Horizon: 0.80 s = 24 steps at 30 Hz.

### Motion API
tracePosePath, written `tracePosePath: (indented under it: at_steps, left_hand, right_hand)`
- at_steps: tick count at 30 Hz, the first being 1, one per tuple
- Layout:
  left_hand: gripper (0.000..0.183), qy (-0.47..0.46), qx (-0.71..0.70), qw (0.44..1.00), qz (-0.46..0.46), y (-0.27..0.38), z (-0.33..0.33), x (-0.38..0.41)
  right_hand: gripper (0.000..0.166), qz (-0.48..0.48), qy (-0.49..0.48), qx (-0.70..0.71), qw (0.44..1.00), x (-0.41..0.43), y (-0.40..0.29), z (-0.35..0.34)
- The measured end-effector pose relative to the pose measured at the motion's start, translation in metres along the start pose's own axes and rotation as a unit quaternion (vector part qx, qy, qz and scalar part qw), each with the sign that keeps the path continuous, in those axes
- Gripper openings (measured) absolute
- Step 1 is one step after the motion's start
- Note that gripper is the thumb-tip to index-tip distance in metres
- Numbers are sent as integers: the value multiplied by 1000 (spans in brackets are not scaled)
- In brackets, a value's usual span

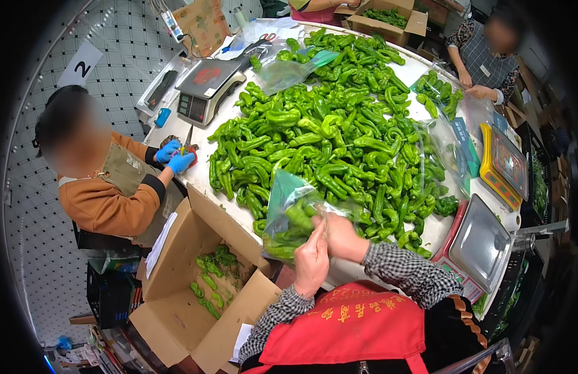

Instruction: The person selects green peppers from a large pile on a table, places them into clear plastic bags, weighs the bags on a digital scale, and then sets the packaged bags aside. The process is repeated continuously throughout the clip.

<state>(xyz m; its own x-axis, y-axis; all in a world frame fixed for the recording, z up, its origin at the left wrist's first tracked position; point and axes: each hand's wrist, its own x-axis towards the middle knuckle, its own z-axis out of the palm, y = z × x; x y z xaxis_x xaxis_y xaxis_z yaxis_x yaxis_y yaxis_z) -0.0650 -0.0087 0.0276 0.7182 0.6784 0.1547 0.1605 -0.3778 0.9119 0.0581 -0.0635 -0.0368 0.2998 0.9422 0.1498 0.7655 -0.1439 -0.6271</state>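
Observation:
A clear plastic bag (279,210) with a teal printed part holds several green peppers, over the near edge of the heap. My left hand (312,262) pinches the bag's near edge. Beside it, my right hand (340,236) is at the bag's opening, its fingers partly hidden by the film; whether it grips the bag or a pepper I cannot tell. Beyond both hands a large heap of green peppers (326,135) covers much of the white table (200,168).
An open cardboard box (172,322) with some peppers stands at the lower left. Scales flank the heap: a silver-topped one (480,243), a yellow one (501,163) and a grey one (209,86). A co-worker in blue gloves (179,156) is at left; others stand across the table.

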Motion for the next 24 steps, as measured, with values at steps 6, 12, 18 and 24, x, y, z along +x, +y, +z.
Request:
tracePosePath:
  at_steps: [6,12,18,24]
  left_hand:
    - [34,7,-45,999,-6,-1,-4,4]
    - [36,-16,-54,998,-28,-7,1,6]
    - [38,-18,-73,995,-67,-14,-2,12]
    - [41,-40,-85,993,-66,-15,6,16]
  right_hand:
    - [32,-37,1,-66,997,31,12,-22]
    - [54,-196,-45,55,978,33,31,7]
    - [89,190,-125,462,858,61,50,-12]
    - [87,28,-6,195,980,20,34,-8]
